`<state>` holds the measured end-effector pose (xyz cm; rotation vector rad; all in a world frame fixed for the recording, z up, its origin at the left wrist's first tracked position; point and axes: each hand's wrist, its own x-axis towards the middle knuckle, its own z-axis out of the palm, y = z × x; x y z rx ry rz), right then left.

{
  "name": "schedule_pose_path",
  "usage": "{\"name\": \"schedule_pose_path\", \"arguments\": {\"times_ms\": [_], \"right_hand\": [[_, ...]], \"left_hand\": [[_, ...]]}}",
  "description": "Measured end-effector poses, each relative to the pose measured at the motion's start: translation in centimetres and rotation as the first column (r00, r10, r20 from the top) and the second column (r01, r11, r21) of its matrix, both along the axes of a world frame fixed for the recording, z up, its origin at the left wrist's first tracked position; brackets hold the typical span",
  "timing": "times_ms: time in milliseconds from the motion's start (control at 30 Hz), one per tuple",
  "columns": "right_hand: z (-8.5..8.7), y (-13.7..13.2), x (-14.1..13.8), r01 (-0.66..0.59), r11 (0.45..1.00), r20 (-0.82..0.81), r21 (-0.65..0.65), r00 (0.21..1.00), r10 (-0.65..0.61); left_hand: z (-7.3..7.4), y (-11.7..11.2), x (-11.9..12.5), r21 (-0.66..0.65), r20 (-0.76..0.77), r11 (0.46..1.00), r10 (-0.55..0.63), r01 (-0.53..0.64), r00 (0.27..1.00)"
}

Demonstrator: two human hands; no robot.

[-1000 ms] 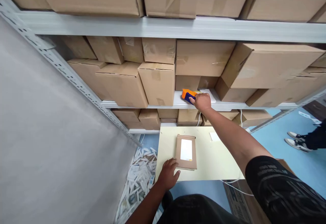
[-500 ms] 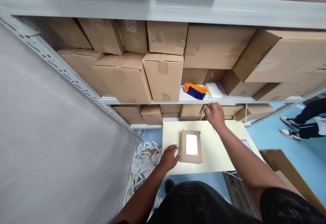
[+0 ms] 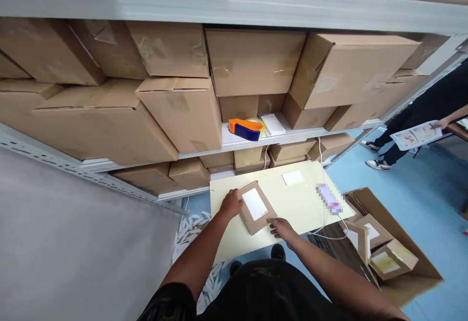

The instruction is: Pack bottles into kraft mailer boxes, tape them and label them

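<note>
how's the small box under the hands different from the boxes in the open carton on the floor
The small box lies flat on the pale table, held between the left hand and right hand; the floor boxes sit tilted in the open carton, untouched. The small box shows a plain white label on top; one floor box bears a yellowish one. All are brown cardboard and look alike in size.

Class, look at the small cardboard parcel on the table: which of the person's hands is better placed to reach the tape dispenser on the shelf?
Probably the right hand: it only touches the parcel's near edge, while the left hand rests against its far-left side. The tape dispenser lies roughly straight ahead.
</note>
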<state>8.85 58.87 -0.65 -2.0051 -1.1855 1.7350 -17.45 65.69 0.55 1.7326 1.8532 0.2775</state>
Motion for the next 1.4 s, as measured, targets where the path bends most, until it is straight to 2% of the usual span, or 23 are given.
{"name": "schedule_pose_path", "arguments": {"times_ms": [100,200,267,333,433,567,633,700,800,933,1033,1133,1267,1400], "right_hand": [[0.6,5.0,2.1,-0.145,0.978,0.244,0.151,0.964,0.105],[0.7,8.7,4.2,-0.204,0.962,0.277,0.183,0.949,0.149],[0.7,10.3,5.4,-0.237,0.954,0.261,0.181,0.947,0.186],[0.6,11.3,6.1,-0.258,0.951,0.245,0.170,0.946,0.213],[0.7,12.1,6.5,-0.269,0.952,0.215,0.147,0.948,0.235],[1.5,12.5,5.8,-0.293,0.948,0.180,0.122,0.946,0.269],[2.3,12.2,5.6,-0.294,0.944,0.196,0.147,0.945,0.264],[3.2,11.4,5.9,-0.279,0.934,0.195,0.221,0.951,0.238],[4.1,9.0,6.8,-0.235,0.894,0.142,0.381,0.971,0.195],[3.7,4.7,8.0,-0.205,0.844,0.131,0.496,0.978,0.161],[2.5,1.8,8.7,-0.222,0.826,0.161,0.519,0.974,0.161],[1.5,-0.1,8.8,-0.228,0.840,0.187,0.492,0.970,0.154],[1.2,-0.9,8.3,-0.207,0.860,0.215,0.467,0.970,0.117],[1.4,-0.7,8.0,-0.200,0.862,0.236,0.466,0.967,0.097]], "left_hand": [[-0.3,-4.5,1.5,-0.038,-0.035,0.995,0.094,-0.096,0.995],[-0.3,-8.7,3.0,-0.128,0.057,0.982,0.149,-0.141,0.987],[0.1,-10.0,3.8,-0.195,0.134,0.968,0.185,-0.157,0.974],[0.6,-9.5,4.2,-0.218,0.160,0.948,0.268,-0.231,0.950],[1.0,-6.5,4.6,-0.208,0.155,0.909,0.395,-0.361,0.905],[1.1,-2.7,5.5,-0.230,0.170,0.886,0.443,-0.402,0.880],[1.4,-2.4,6.1,-0.211,0.182,0.889,0.445,-0.407,0.877],[1.9,-3.3,6.6,-0.138,0.237,0.894,0.449,-0.427,0.862],[2.5,-6.0,7.3,-0.042,0.356,0.876,0.462,-0.480,0.812],[2.5,-9.8,7.9,-0.044,0.387,0.863,0.480,-0.503,0.788],[1.8,-12.0,7.8,-0.098,0.343,0.873,0.480,-0.477,0.808],[1.0,-13.3,7.3,-0.142,0.322,0.899,0.438,-0.414,0.839],[0.1,-13.6,6.6,-0.135,0.387,0.924,0.382,-0.359,0.839],[0.1,-13.3,5.7,-0.143,0.412,0.942,0.336,-0.305,0.847]]}}
